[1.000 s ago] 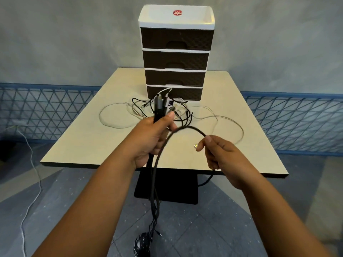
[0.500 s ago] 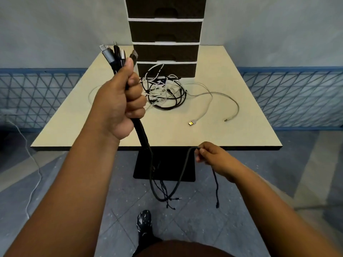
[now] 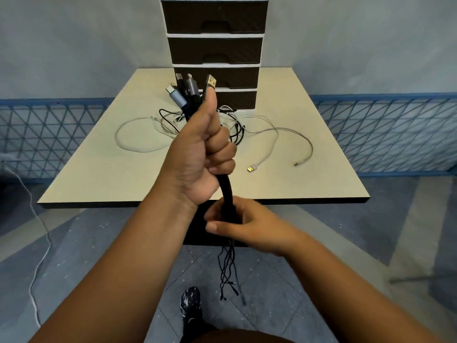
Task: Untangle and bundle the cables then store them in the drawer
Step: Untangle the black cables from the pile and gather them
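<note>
While left hand [image 3: 197,154] clenches black cable bundle [image 3: 227,191] upright, plugs sticking out above thumb, right hand [image 3: 243,225] wraps fingers round same bundle just below, near table [image 3: 99,169] edge; loose ends dangle toward floor. Tangled cables [image 3: 232,125] lie on table before closed drawer unit [image 3: 215,45], white cable [image 3: 277,134] trailing right
</note>
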